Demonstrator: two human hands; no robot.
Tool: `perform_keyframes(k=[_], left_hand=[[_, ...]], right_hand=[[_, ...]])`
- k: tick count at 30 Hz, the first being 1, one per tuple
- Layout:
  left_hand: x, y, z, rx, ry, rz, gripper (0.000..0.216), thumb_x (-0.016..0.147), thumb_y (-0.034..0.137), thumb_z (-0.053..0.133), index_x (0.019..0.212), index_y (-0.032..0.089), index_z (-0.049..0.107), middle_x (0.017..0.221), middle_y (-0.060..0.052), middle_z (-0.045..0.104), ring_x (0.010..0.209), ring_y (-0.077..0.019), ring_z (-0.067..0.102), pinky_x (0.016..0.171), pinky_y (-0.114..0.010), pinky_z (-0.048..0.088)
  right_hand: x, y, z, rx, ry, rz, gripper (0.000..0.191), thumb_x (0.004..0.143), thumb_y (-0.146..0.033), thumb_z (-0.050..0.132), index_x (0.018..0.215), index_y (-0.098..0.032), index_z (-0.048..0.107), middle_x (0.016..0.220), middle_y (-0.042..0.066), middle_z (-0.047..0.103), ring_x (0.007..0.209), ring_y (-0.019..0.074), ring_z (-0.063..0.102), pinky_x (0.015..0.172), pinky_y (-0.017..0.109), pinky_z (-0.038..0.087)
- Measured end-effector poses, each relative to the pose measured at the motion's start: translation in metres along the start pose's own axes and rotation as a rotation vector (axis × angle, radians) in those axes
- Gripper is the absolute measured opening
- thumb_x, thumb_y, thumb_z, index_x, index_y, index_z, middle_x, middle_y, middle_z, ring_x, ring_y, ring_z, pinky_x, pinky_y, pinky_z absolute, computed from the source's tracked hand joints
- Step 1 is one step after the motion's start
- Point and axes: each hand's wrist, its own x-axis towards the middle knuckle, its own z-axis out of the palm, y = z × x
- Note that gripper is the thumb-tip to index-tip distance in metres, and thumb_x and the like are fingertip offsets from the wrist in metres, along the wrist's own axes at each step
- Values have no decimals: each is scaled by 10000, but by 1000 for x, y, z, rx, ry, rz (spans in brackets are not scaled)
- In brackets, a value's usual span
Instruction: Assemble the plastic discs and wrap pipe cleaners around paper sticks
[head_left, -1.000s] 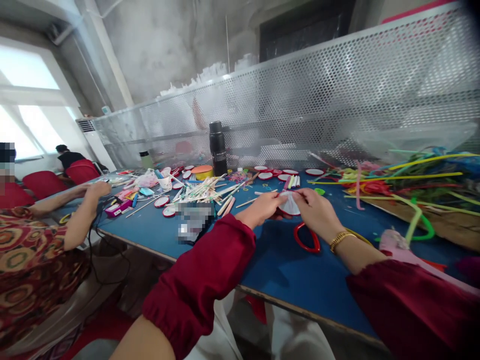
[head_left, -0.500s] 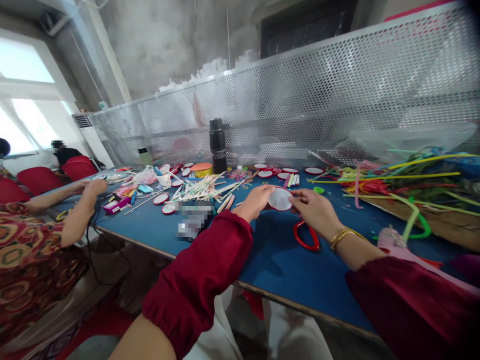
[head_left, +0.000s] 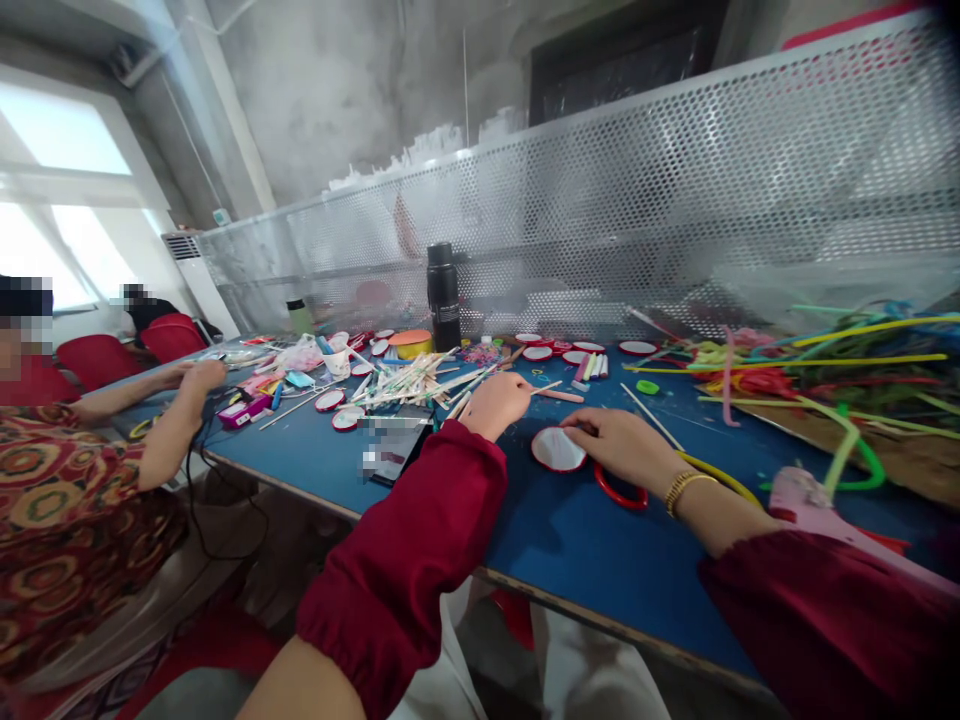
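Grips the right edge of a red-rimmed white disc (head_left: 558, 450) between thumb and fingers of the right hand (head_left: 619, 447), pale face up, over the blue table (head_left: 592, 570); cannot tell whether lifted or resting there. Curls the fingers of the left hand (head_left: 499, 405) beside a thin stick (head_left: 546, 387), back of the hand to view; cannot tell whether gripping anything. Wears a gold bracelet (head_left: 682, 488) on the right wrist. Has a red loop (head_left: 621, 503) just below the right hand and a yellow band (head_left: 727, 474) curving past the wrist. Has a heap of thin sticks (head_left: 405, 383) to the left of the left hand. Faces, farther out, more red-rimmed discs (head_left: 637, 348), an upright black bottle (head_left: 444, 305) and, behind, a perforated metal screen (head_left: 600, 210). Has coloured strips (head_left: 855, 345) tangled at far right. Sits near a person in a patterned top (head_left: 60, 520) on the left, with that person's hands (head_left: 201, 377) close together.
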Motion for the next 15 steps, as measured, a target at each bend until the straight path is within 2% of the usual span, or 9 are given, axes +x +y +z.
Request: perform_keyframes(k=[3, 7, 15], left_hand=[[6, -10, -7, -16, 66, -51, 329, 962, 255, 486, 1027, 212, 806, 1106, -99, 787, 952, -226, 696, 817, -303, 481], [10, -14, -13, -48, 103, -128, 335, 965, 290, 490, 1037, 215, 809, 1132, -92, 788, 972, -231, 698, 836, -308, 484], [8, -14, -7, 12, 24, -68, 336, 942, 255, 491, 1002, 201, 817, 1094, -110, 790, 927, -225, 703, 816, -305, 491]], right_hand=[[0, 0, 1, 21, 47, -13, 309, 889, -408, 539, 932, -243, 797, 789, 37, 773, 682, 201, 671, 597, 304, 421], [-1, -1, 1, 46, 82, -11, 286, 884, -399, 551, 901, -242, 790, 761, 36, 766, 664, 199, 662, 590, 306, 416], [-1, -2, 2, 43, 85, -1, 256, 896, -400, 575, 867, -255, 784, 807, 37, 785, 710, 213, 693, 602, 312, 433]])
